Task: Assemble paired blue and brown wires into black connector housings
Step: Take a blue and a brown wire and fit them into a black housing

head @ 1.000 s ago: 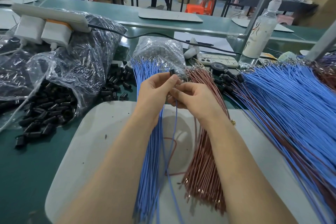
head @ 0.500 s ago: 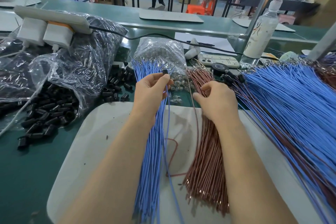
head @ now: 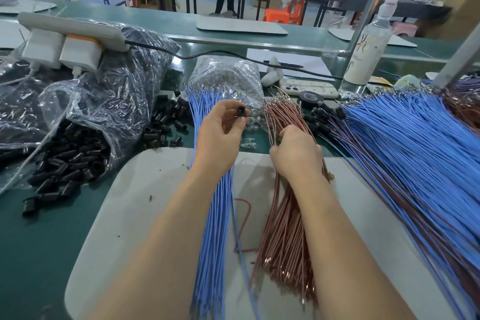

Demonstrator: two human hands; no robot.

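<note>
On the grey mat [head: 145, 215] nearest the viewer, a bundle of blue wires [head: 215, 228] and, just to its right, a bundle of brown wires [head: 283, 236] are laid lengthwise. The two hands are held apart over the far ends: a black connector housing [head: 240, 111] is pinched between thumb and fingertips of the left hand [head: 220, 135] above the blue wires, while the fingers of the right hand [head: 296, 150] are curled into the brown wires. Farther off, loose black housings [head: 72, 158] are spilled from a plastic bag [head: 104, 101] at the left.
</note>
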